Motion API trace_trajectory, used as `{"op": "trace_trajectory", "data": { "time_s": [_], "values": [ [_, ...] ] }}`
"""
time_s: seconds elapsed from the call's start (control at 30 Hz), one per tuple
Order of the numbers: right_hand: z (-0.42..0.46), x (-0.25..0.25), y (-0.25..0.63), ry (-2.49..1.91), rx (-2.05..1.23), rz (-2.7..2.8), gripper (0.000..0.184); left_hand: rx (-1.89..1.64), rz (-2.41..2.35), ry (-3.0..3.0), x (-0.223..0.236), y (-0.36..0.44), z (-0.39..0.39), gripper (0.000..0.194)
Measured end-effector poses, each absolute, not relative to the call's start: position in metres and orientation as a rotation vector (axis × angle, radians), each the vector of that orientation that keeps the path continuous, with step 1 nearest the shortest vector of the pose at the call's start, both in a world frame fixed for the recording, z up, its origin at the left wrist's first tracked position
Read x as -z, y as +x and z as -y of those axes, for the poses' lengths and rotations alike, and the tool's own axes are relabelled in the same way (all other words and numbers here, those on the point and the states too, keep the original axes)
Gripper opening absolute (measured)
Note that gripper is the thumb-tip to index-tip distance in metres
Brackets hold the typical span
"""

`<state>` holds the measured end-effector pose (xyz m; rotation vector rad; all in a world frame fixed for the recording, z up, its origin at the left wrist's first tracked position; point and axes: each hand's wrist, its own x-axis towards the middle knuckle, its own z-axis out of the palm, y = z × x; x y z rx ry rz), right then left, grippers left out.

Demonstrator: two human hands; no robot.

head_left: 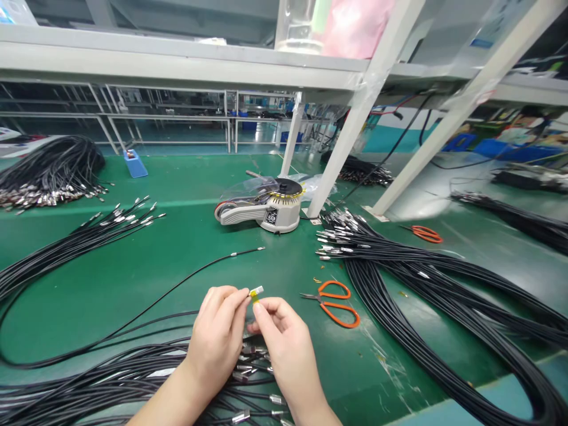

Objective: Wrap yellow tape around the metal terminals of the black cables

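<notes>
In the middle of the head view, my left hand [220,325] pinches a black cable just behind its silver connector [259,290]. A strip of yellow tape [255,297] is partly around the cable by that connector, and its loose end hangs down. My right hand [284,340] closes thumb and finger on that loose end. Below both hands lies a pile of black cables [146,378] with metal ends. To the right rest orange-handled scissors [337,303], their blades pointing left toward my right hand.
A round tape dispenser [279,213] stands ahead on the green table [190,219]. Black cable bundles lie at left [66,248], far left [53,168] and right [421,278]. Second scissors [426,234], a blue holder [135,164] and white shelf posts [350,130] stand farther back.
</notes>
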<state>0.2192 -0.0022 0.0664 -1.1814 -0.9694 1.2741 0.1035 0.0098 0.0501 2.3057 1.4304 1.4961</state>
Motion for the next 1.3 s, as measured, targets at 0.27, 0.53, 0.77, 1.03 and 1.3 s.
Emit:
{"op": "trace_trajectory", "data": {
  "time_s": [0.27,0.53,0.77,1.03,1.3],
  "values": [
    [0.006,-0.066,0.219,-1.200,-1.191,1.044,0.019,-1.295,-1.414,2.003,-0.064,0.103,-0.006,0.015],
    [0.007,-0.066,0.218,-1.235,-1.096,1.137,0.016,-1.046,-1.451,1.493,-0.077,0.102,-0.005,0.022],
    [0.006,-0.063,0.218,-1.229,-1.048,1.191,0.017,-0.977,-1.307,1.207,-0.077,0.103,-0.007,0.026],
    [0.008,-0.068,0.218,-1.229,-1.015,1.230,0.015,-1.047,-1.243,1.101,-0.079,0.106,-0.007,0.031],
    [0.007,-0.068,0.219,-1.235,-0.978,1.243,0.016,-1.071,-1.183,1.034,-0.078,0.107,-0.004,0.031]
  ]
}}
